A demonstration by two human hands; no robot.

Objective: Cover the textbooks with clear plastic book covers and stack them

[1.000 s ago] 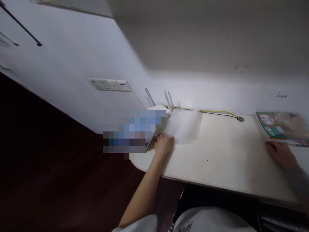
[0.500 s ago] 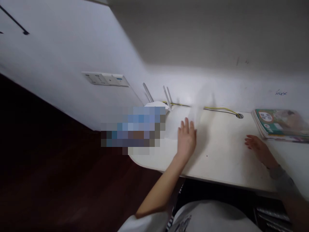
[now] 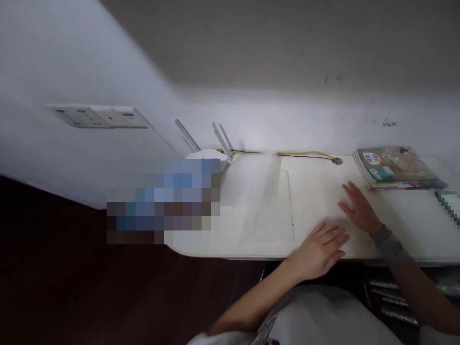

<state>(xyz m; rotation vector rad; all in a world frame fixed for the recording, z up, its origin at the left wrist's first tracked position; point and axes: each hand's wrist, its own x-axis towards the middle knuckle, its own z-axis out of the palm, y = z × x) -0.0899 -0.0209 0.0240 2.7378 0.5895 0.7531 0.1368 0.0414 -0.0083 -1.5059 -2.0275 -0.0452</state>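
My left hand (image 3: 323,250) is over the front edge of the white desk (image 3: 212,239), palm down, its fingers extended and nothing in it. Just beyond it, to the right, my right hand (image 3: 359,207) hovers above the desktop with fingers and thumb apart, also holding nothing. A grey band (image 3: 386,239) circles my right wrist. Left of my hands lies a thin, pale translucent sheet (image 3: 260,191), partly blurred; neither hand touches it.
At the back left stands a white router (image 3: 206,154) with upright antennas, beside a pixelated blue item (image 3: 179,189). A yellow cable (image 3: 298,153) runs to a desk hole (image 3: 337,161). Books (image 3: 398,167) are stacked at the right. A socket panel (image 3: 104,117) is on the wall.
My left hand has left the translucent sheet and moved right toward the desk's front edge. The sheet now lies lower and flatter. The view has shifted right, and my hands are closer together.
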